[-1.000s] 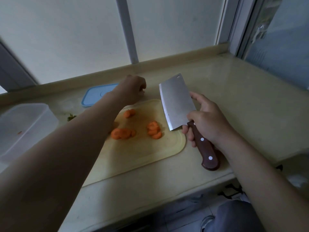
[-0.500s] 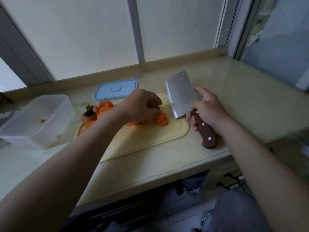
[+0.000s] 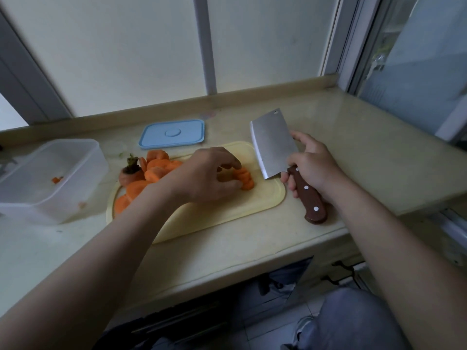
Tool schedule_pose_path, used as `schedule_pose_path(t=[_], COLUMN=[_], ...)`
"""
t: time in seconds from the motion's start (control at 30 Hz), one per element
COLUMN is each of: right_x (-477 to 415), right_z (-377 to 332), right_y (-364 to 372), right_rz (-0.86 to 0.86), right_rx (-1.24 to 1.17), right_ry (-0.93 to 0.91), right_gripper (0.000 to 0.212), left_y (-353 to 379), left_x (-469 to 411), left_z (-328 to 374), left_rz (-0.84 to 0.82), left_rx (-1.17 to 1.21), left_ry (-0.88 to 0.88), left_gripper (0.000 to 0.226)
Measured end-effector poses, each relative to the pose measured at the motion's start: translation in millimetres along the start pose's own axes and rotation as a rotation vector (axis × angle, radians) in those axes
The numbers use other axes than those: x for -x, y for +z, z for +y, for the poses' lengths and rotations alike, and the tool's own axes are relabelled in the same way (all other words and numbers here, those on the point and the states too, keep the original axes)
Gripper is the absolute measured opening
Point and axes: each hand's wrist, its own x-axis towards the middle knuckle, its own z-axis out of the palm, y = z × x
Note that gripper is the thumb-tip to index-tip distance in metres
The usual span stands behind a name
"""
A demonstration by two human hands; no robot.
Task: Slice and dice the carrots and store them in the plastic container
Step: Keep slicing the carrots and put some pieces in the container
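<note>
Round carrot slices (image 3: 246, 178) are pinched by the curled left hand (image 3: 207, 174) on the smooth yellow cutting board (image 3: 227, 213). The riveted wooden handle of the steel cleaver (image 3: 274, 142) is gripped by the right hand (image 3: 314, 165). The translucent plastic container (image 3: 99, 170) is seen left of the board.

Bare counter (image 3: 366, 152) right of cleaver (image 3: 274, 145), container (image 3: 83, 198) beside board (image 3: 222, 213), perhaps touching, lid (image 3: 171, 133) behind.
</note>
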Motion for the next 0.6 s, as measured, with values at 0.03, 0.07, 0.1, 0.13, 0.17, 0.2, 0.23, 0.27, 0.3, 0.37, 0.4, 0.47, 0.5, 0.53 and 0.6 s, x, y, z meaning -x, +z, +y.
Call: schedule_pose_path(t=[0.03, 0.07, 0.1, 0.13, 0.17, 0.2, 0.23, 0.27, 0.3, 0.37, 0.4, 0.47, 0.5, 0.53, 0.6], right_x=[0.0, 0.1, 0.1, 0.1, 0.3, 0.8, 1.6, 2.5, 3.9, 8.5, 11.7, 20.9, 27.2, 34.5, 50.0], right_z=[-0.3, -0.6, -0.9, -1.2, -1.8, -2.7, -4.0, -5.5, -7.5, -13.5, -18.2, -30.9, -39.0, -47.3, -63.3], right_y=[0.7, 1.2, 1.9, 2.2, 2.2, 1.8, 1.5, 1.5, 1.8, 2.1, 2.3, 3.2, 4.6, 7.0, 14.5], right_rz=[0.004, 0.008, 0.012, 0.016, 0.018, 0.020, 0.021, 0.021, 0.018, 0.010, 0.004, -0.012, -0.022, -0.034, -0.066], right_rx=[0.003, 0.006, 0.009, 0.013, 0.017, 0.022, 0.028, 0.040, 0.056, 0.102, 0.140, 0.280, 0.368, 0.452, 0.581], right_ry=[0.002, 0.005, 0.010, 0.017, 0.025, 0.033, 0.043, 0.053, 0.064, 0.090, 0.099, 0.083, 0.056, 0.023, -0.041], right_gripper=[0.064, 0.064, 0.065, 0.065, 0.066, 0.066, 0.066, 0.065, 0.064, 0.063, 0.064, 0.068, 0.072, 0.075, 0.079], left_y=[2.9, 5.4, 6.7, 7.5, 7.7, 7.5, 7.2, 6.8, 6.4, 6.3, 6.8, 8.9, 9.5, 10.5, 13.0], left_x=[-0.2, -0.4, -0.2, 0.3, 0.9, 1.6, 2.1, 2.8, 4.1, 8.0, 10.1, 12.8, 13.1, 12.6, 11.1], left_z=[-1.6, -3.3, -5.3, -7.3, -9.3, -11.1, -13.0, -14.8, -16.3, -18.3, -18.9, -19.7, -19.8, -20.3, -21.4], left_rz=[0.019, 0.037, 0.053, 0.068, 0.079, 0.088, 0.096, 0.106, 0.119, 0.157, 0.175, 0.189, 0.190, 0.189, 0.187], left_rx=[-0.021, -0.028, -0.024, -0.013, -0.004, -0.003, -0.011, -0.016, -0.012, 0.006, 0.010, 0.022, 0.030, 0.035, 0.040], left_ry=[0.040, 0.065, 0.079, 0.090, 0.105, 0.127, 0.155, 0.180, 0.198, 0.225, 0.240, 0.270, 0.280, 0.291, 0.310], left_gripper=[0.039, 0.038, 0.038, 0.037, 0.036, 0.035, 0.034, 0.035, 0.035, 0.032, 0.031, 0.027, 0.026, 0.024, 0.021])
